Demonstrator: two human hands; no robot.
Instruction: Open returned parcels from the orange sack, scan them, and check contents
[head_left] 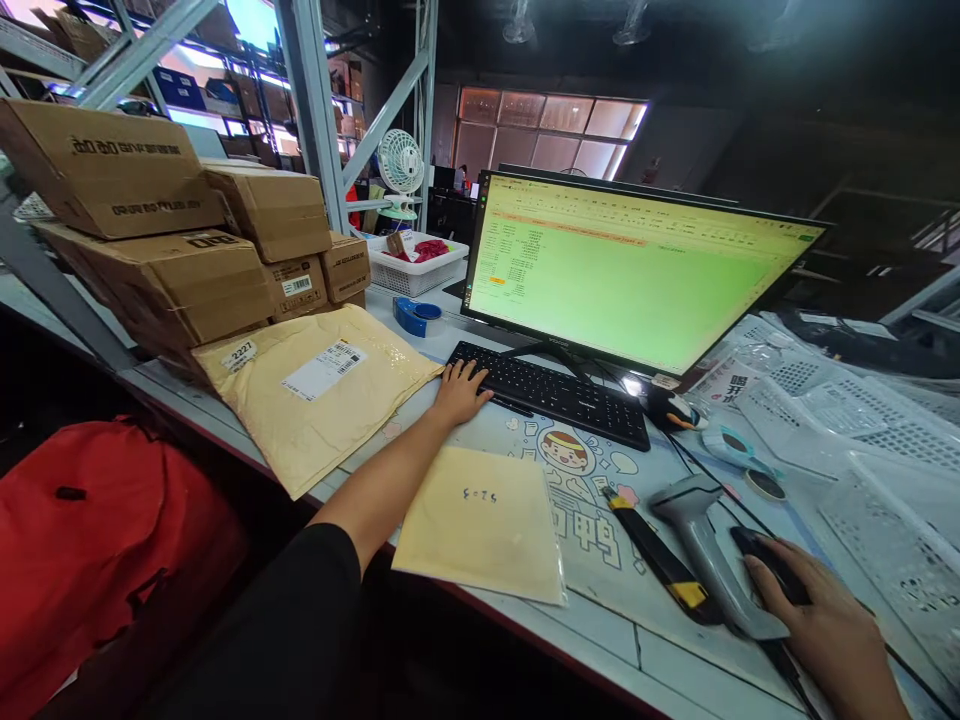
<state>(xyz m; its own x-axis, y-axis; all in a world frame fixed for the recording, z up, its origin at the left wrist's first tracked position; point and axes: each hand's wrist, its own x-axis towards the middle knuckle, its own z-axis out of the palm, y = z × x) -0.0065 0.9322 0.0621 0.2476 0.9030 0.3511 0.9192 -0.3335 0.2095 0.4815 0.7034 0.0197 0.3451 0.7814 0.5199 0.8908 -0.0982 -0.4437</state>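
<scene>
My left hand [459,392] rests with fingers spread on the left end of a black keyboard [551,392]. My right hand [821,622] lies curled over a black mouse [769,560] at the lower right. A grey barcode scanner [705,550] lies just left of that hand. A small yellow padded envelope [480,522] with handwritten numbers lies flat between my arms. Behind the keyboard stands a monitor [622,270] showing a green spreadsheet.
A large yellow mailer [315,395] leans against stacked cardboard boxes [172,230] at the left. A yellow-black box cutter [660,560], a blue tape dispenser [416,315], a white basket [416,265] and white plastic trays [877,450] surround the desk. A red bag [97,560] sits below left.
</scene>
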